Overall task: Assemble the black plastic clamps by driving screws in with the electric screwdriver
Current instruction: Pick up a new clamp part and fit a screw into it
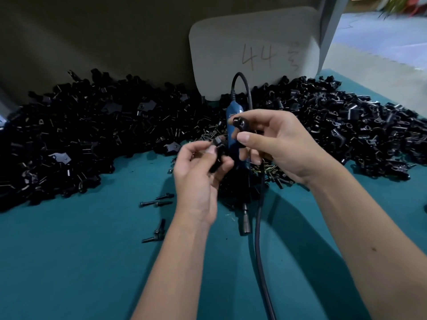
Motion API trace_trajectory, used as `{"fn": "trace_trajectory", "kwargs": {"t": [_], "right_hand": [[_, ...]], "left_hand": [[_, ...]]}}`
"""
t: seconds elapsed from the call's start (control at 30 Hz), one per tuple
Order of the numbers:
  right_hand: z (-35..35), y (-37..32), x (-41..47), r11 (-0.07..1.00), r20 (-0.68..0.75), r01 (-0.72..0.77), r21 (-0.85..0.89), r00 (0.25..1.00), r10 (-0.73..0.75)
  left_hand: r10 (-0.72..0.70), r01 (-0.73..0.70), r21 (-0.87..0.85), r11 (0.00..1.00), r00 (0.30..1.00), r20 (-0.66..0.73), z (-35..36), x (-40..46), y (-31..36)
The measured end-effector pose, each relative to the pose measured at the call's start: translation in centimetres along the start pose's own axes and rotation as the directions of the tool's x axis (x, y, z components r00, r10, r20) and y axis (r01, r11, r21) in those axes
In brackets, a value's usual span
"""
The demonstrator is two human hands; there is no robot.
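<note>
Black clamp halves fill both hands mid-frame: the left hand (pixel 198 167) pinches one piece (pixel 217 144), the right hand (pixel 277 144) grips another (pixel 239 123) plus the blue screwdriver (pixel 233 135).

Dim, soft-focus wide-angle view; daylight enters top right, edges bowed, arm shadows fall leftward.

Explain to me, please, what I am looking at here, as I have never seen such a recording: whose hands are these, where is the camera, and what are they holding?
There is no machine: a person works bare-handed, filmed by one head-worn camera looking down. The left hand pinches a small black clamp part in its fingers. The right hand pinches another black part while holding the blue electric screwdriver, whose cable runs towards the viewer. On the teal table lie heaps of black clamp parts, loose screws and a pale board marked 44.
</note>
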State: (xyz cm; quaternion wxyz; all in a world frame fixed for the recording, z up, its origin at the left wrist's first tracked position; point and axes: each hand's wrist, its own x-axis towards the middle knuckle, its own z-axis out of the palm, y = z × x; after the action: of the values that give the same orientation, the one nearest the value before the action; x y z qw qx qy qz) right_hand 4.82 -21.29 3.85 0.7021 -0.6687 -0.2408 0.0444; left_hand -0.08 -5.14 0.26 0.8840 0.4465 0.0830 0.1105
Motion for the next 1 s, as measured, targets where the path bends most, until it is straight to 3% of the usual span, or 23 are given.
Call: {"fn": "trace_trajectory", "kwargs": {"t": [0.2,0.4,0.53,0.63,0.7,0.9,1.0], "right_hand": [[-1.1,0.2,-0.6,0.997,0.070,-0.001,-0.074,0.998,0.006],[-1.2,0.1,-0.7,0.999,-0.005,0.001,-0.051,1.000,-0.002],[-1.0,-0.2,-0.6,0.999,-0.107,-0.040,-0.017,0.994,0.038],[-0.7,-0.2,-0.4,0.993,-0.149,-0.100,-0.058,0.985,0.090],[-0.5,-0.1,-0.2,0.989,-0.200,-0.143,-0.030,0.971,0.135],[0.2,-0.3,0.0,0.948,-0.218,-0.187,0.257,0.944,0.246],[0.3,-0.3,0.0,0.951,-0.114,-0.208,0.230,0.965,0.238]], "left_hand": [[-0.024,0.022,0.019,1.000,0.990,0.137,0.4,-0.4,-0.5],[0.178,-0.196,0.160,0.967,0.977,0.119,0.4,-0.4,-0.9],[0.407,-0.445,0.419,0.792,0.895,0.182,0.2,-0.2,-1.0],[0.501,-0.544,0.519,0.659,0.833,0.237,0.2,-0.3,-0.9],[0.522,-0.572,0.533,0.624,0.812,0.260,0.3,-0.4,-1.0],[0.458,-0.477,0.423,0.770,0.876,0.153,0.2,0.2,-1.3],[0.425,-0.446,0.334,0.830,0.895,0.139,0.1,0.3,-1.3]]}}
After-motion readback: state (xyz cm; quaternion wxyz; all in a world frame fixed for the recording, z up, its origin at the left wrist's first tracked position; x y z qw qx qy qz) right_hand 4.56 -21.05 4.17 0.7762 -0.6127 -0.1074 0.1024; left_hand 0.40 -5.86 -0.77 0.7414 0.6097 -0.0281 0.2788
